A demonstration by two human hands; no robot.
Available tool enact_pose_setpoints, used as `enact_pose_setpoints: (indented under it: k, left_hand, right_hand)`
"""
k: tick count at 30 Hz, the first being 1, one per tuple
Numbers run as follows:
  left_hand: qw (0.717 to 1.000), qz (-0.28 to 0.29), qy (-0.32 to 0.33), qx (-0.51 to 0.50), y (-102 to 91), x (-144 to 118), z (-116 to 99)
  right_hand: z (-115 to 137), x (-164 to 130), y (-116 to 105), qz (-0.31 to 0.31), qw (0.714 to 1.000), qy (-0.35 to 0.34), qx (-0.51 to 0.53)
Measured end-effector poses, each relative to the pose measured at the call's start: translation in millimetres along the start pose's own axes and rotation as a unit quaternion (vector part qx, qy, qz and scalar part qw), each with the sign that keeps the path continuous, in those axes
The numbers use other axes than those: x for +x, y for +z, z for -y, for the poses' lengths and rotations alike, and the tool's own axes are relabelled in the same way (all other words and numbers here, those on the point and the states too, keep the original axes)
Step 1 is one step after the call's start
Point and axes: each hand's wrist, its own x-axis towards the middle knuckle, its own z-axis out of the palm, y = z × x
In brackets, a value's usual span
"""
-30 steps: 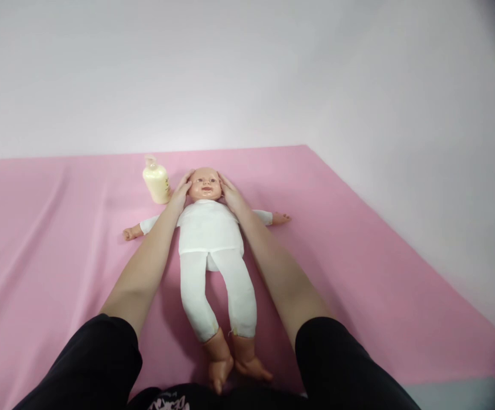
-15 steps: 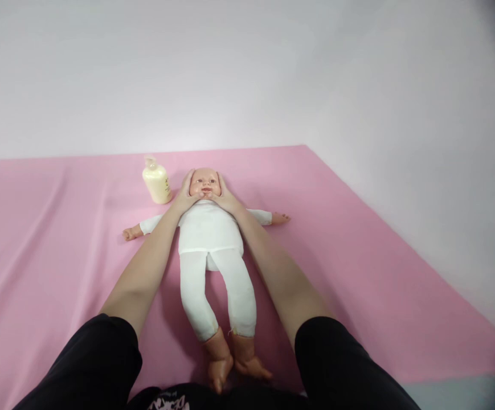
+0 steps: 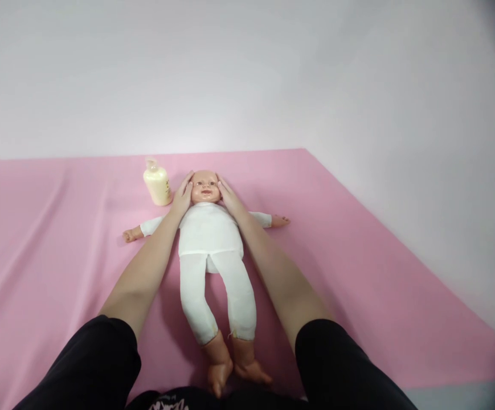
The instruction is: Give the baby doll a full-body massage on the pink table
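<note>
A baby doll (image 3: 211,230) in a white top and white leggings lies on its back, feet toward me and arms out to the sides. My left hand (image 3: 183,193) rests along the left side of the doll's head (image 3: 205,181), fingers stretched toward the crown and thumb by the cheek. On the opposite side, my right hand (image 3: 228,196) lies in the same way, its thumb near the other cheek. Both palms face the head, and the doll's mouth and chin show between them. The fingers' undersides are hidden.
Just left of the head, a pale yellow pump bottle (image 3: 158,185) stands upright. A pink cloth (image 3: 336,256) with some creases at the left covers the surface under the doll. White wall (image 3: 230,74) rises behind it.
Both thumbs have moved outward and up from the doll's chin to the sides of its face, uncovering the chin. The doll and bottle keep their places.
</note>
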Motion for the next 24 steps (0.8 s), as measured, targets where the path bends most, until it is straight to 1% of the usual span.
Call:
enact_pose_setpoints:
  k: [3,5,8,12,15,17,19,21,22,23,24]
  left_hand:
    - [0.993,0.051,0.079,0.074,-0.1,-6.4,-5.9]
    - [0.984,0.075,0.112,0.116,-0.1,-9.1,-10.2]
    - [0.981,0.083,0.115,0.135,-1.0,-8.9,-13.1]
    - [0.982,0.090,0.103,0.129,-3.2,-5.6,-7.3]
    - [0.989,0.074,0.075,0.105,-1.6,-6.0,-5.0]
    - [0.991,0.063,0.074,0.096,2.4,-8.0,-10.3]
    - [0.989,0.060,0.095,0.097,7.5,-9.5,-22.0]
    - [0.987,0.054,0.119,0.091,11.3,-8.0,-37.9]
    - [0.988,0.043,0.125,0.081,12.1,-5.7,-46.3]
    - [0.990,0.018,0.124,0.059,11.8,-2.4,-54.3]
    - [0.994,-0.010,0.110,0.024,10.4,1.7,-61.7]
  right_hand:
    - [5.1,-7.5,0.5,0.029,0.994,-0.075,-0.072]
    - [8.1,-10.8,1.3,0.036,0.988,-0.100,-0.110]
    - [10.8,-12.8,1.9,0.029,0.985,-0.103,-0.136]
    - [10.1,-11.0,1.6,0.034,0.985,-0.104,-0.131]
    - [6.0,-5.9,0.8,0.006,0.992,-0.085,-0.088]
    - [2.3,-1.6,-0.1,-0.021,0.998,-0.048,-0.046]
    - [-1.4,2.1,-1.1,-0.038,0.999,-0.004,-0.006]
    - [-4.3,4.0,-1.8,-0.052,0.998,0.026,0.022]
    - [-5.2,4.3,-1.9,-0.060,0.997,0.034,0.029]
    - [-5.8,4.1,-1.9,-0.065,0.997,0.037,0.031]
    - [-6.0,3.5,-1.7,-0.070,0.996,0.037,0.029]
